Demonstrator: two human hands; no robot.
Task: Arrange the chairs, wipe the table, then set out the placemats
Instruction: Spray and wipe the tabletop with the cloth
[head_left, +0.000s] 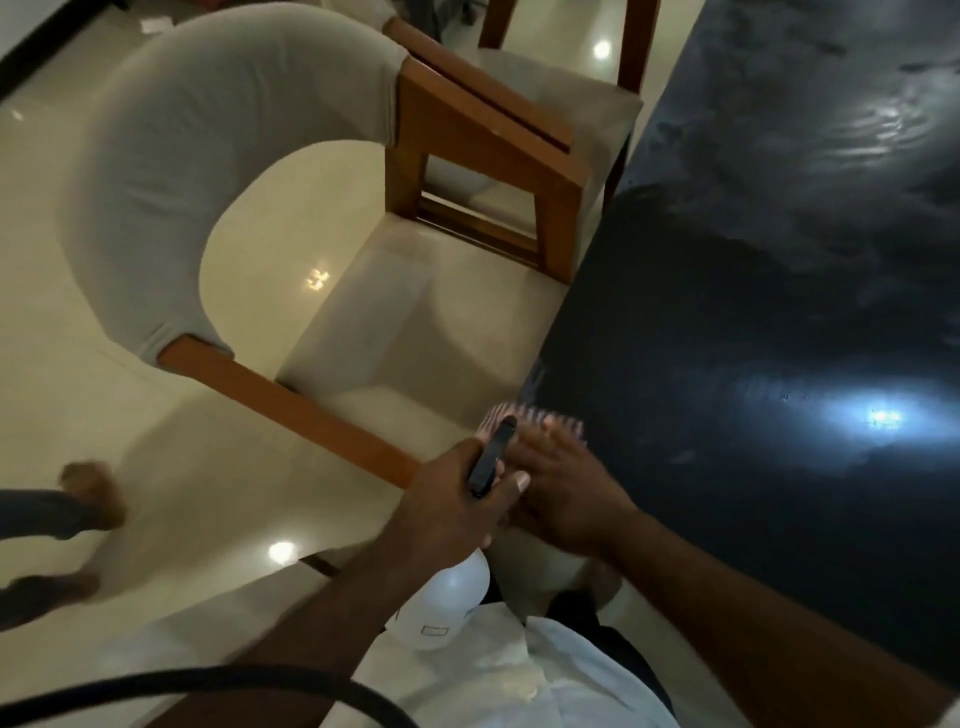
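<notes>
At the near edge of the dark table (753, 312), beside a tucked-in chair (218, 130), the left hand (452, 504) grips a spray bottle (447, 608). The right hand (566, 488) rests flat-fingered on a striped cloth (535, 415). A light mist and overlapping strokes should prevent streaks.

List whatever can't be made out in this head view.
Head view only:
1. Spray bottle: label too small to read; neck hidden by the left hand.
2. Cloth: mostly under the right hand, motion-blurred.
3. Table: far side cut off by the right edge; glare masks any wetness.
4. Second chair: back cut off by the top edge.
</notes>
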